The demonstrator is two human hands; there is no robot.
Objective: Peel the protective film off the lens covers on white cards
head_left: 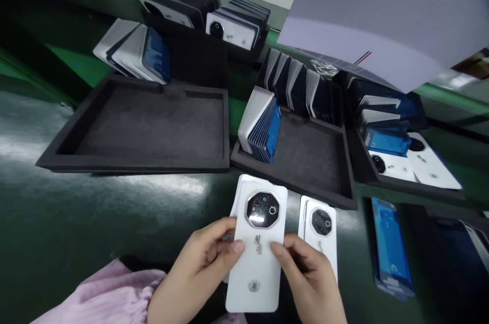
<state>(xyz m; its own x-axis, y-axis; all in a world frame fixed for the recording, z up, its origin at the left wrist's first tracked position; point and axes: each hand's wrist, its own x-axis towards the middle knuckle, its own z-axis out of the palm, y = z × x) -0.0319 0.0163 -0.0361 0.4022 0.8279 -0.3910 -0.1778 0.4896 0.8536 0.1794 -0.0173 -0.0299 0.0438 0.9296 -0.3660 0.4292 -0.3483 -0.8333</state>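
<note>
A white phone back cover (pixel 263 273) with a dark octagonal camera window is held upright between both hands. My left hand (pixel 198 268) grips its left edge, thumb on the front face. On the opposite edge, my right hand (pixel 311 273) pinches it with thumb and fingers. Behind the held cover, another white cover (pixel 237 196) shows partly, mostly hidden by it. Just beyond my right hand lie a few more white covers (pixel 326 219) on the green table, the top one with its camera window facing up.
Beyond my hands stand a black foam tray (pixel 133 163), a second tray (pixel 298 181) with rows of covers (pixel 260 125), and a third tray (pixel 385 173) at right. Blue-filmed panels (pixel 391 242) lie on the right. A large pale sheet (pixel 374 18) overhangs the upper right.
</note>
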